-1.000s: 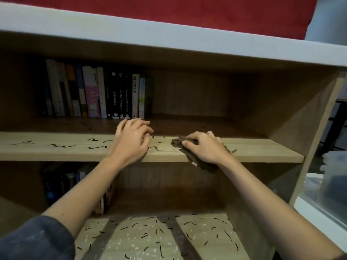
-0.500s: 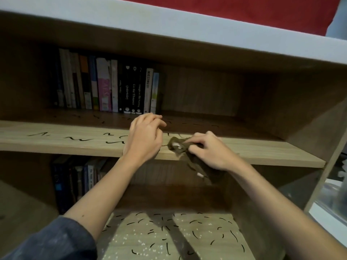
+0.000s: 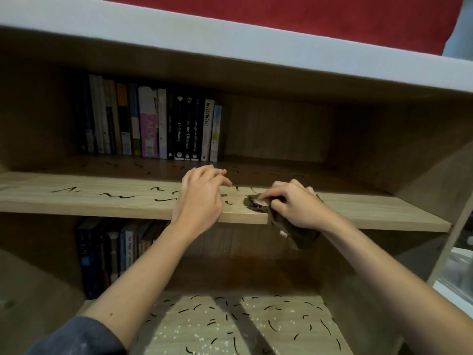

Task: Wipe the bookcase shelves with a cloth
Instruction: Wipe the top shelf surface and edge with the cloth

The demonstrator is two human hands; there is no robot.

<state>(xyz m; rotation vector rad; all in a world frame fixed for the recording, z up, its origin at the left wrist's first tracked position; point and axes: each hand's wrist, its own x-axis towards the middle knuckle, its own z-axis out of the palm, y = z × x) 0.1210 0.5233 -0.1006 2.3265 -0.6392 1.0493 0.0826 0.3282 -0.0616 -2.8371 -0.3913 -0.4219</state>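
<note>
The right hand [image 3: 298, 207] grips a dark cloth [image 3: 294, 230] bunched on the shelf's [image 3: 84, 204] front edge, part of it hanging below. Just left of it, the left hand [image 3: 199, 198] rests on the shelf, fingers loosely bent and holding nothing. Black marks [image 3: 119, 196] cover the shelf further left, and books [image 3: 153, 124] stand at its back.

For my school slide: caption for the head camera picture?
Right hand grips brown cloth on marked shelf; left hand rests nearby.

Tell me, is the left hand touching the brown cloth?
Apart. In the head view, bare shelf lies between the left hand and the cloth, which the right hand grips.
</note>
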